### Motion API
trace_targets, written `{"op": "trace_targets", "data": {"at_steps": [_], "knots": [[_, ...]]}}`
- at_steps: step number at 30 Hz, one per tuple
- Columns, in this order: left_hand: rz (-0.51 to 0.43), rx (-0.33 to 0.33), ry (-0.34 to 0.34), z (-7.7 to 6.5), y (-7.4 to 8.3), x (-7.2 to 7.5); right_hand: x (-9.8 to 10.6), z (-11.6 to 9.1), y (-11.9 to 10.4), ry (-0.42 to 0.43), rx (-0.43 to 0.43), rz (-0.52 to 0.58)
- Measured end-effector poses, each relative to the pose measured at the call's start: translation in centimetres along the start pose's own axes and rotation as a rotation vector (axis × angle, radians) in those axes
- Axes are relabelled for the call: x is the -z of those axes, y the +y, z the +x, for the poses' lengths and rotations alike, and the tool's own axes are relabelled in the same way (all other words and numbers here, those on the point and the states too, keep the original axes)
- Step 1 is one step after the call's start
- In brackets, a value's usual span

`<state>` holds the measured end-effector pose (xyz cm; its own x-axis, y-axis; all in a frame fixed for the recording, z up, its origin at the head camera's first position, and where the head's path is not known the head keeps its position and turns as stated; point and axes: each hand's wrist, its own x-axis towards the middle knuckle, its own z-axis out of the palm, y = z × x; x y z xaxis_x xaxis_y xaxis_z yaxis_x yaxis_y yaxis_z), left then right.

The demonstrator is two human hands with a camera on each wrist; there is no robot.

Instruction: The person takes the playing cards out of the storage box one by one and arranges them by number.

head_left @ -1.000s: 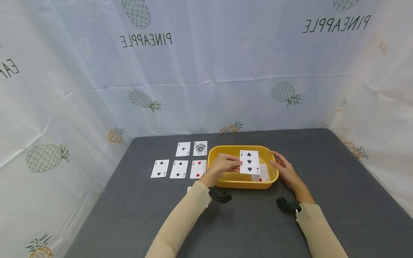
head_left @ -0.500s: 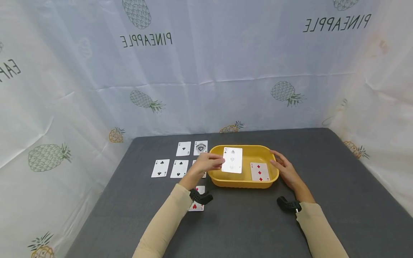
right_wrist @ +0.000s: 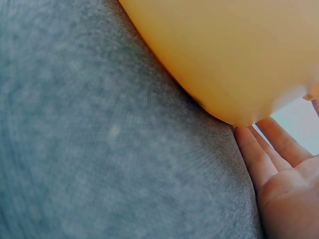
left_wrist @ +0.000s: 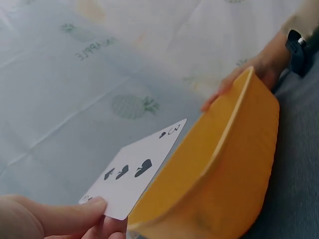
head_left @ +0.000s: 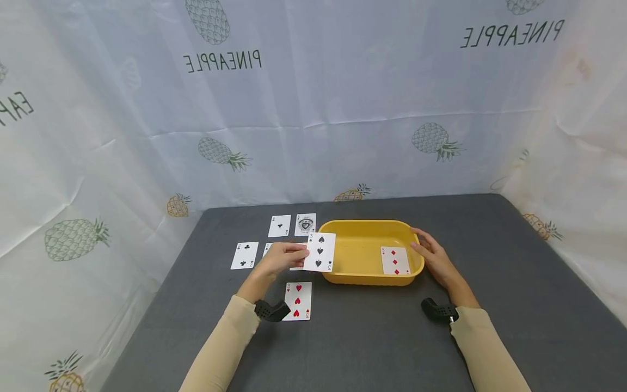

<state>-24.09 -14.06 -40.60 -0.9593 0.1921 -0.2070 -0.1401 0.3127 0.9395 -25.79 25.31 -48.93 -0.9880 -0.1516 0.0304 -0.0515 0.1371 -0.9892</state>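
Observation:
My left hand [head_left: 280,260] pinches a three of spades [head_left: 320,252] by its left edge, thumb on the face. In the head view the card overlaps the left end of a yellow plastic basket [head_left: 373,280]; in the left wrist view the card [left_wrist: 142,169] is tilted beside the basket's wall. My right hand [head_left: 435,260] holds the basket's right end, thumb at the rim and fingers along the outside, as the right wrist view shows. A three of diamonds [head_left: 394,260] lies face up inside the basket. Below the left hand, a three of hearts [head_left: 297,301] lies on the table.
To the left, face-up cards lie in rows on the dark grey table [head_left: 372,337]: a two of clubs [head_left: 244,255], an ace of clubs [head_left: 279,226] and an ornate ace [head_left: 306,224]. Other cards there are partly hidden by the left hand. A pineapple-print curtain [head_left: 313,109] stands behind.
My left hand has carried the three of spades leftward from over the basket to its left end. The three of diamonds and the three of hearts have come into fuller view. The right hand stays put.

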Motion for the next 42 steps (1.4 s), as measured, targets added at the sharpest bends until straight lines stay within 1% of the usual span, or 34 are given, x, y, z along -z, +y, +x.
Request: {"op": "trace_targets", "data": {"at_steps": [8, 14, 17, 20, 25, 26, 29, 35, 42], "knots": [[0.046, 0.011, 0.031, -1.1, -1.8, 2.5, 0.0, 0.1, -0.2, 0.003, -0.003, -0.001], [0.080, 0.044, 0.049, -2.0, -3.9, 4.6, -0.2, 0.2, 0.0, -0.003, -0.008, 0.012], [0.115, 0.062, 0.048, -2.8, -5.1, 5.6, -0.3, 0.2, 0.1, -0.004, -0.009, 0.014], [0.143, 0.074, 0.034, -3.5, -6.2, 6.5, -0.3, 0.2, 0.1, 0.009, -0.015, 0.013], [0.121, 0.080, 0.015, -4.2, -7.6, 7.9, -0.1, 0.1, 0.0, 0.020, -0.022, 0.002], [0.111, 0.084, 0.017, -4.3, -7.8, 8.0, -0.1, 0.1, 0.0, 0.018, -0.020, 0.000], [0.118, 0.098, 0.017, -4.7, -8.1, 8.5, 0.0, 0.1, 0.0, 0.010, -0.012, -0.005], [0.121, 0.126, 0.009, -5.4, -8.6, 8.6, 0.0, 0.1, 0.0, 0.014, -0.011, -0.011], [0.152, 0.126, -0.004, -5.8, -9.2, 9.0, -0.2, 0.1, 0.0, 0.020, -0.008, -0.012]]}}
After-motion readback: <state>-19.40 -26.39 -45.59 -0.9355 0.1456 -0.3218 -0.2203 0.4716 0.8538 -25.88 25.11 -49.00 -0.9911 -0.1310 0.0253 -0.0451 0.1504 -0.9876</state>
